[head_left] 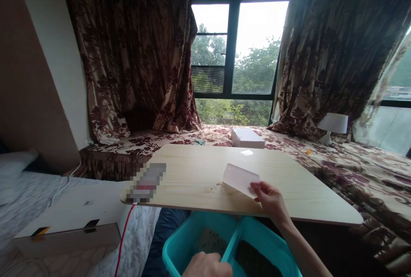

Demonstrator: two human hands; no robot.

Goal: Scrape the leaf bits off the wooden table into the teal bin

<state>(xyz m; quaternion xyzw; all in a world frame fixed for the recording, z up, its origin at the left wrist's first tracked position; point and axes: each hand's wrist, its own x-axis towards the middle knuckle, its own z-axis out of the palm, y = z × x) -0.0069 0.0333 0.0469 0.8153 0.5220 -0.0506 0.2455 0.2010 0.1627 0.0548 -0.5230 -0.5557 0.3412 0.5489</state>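
Observation:
My right hand [271, 200] pinches a white plastic card [240, 179] by its lower right corner, its edge resting tilted on the light wooden table top [199, 170] beside a small scatter of dark crumbs [214, 189]. My left hand [207, 265] is closed on the middle divider of a teal two-compartment bin [257, 236] held just under the table's near edge. Dark debris lies in both compartments of the bin.
A blurred-out flat object [146, 182] lies at the table's left end. A white box [247, 137] and a white lamp [334, 125] sit on the patterned window seat behind. A bed and a white cardboard box [73, 210] are at left.

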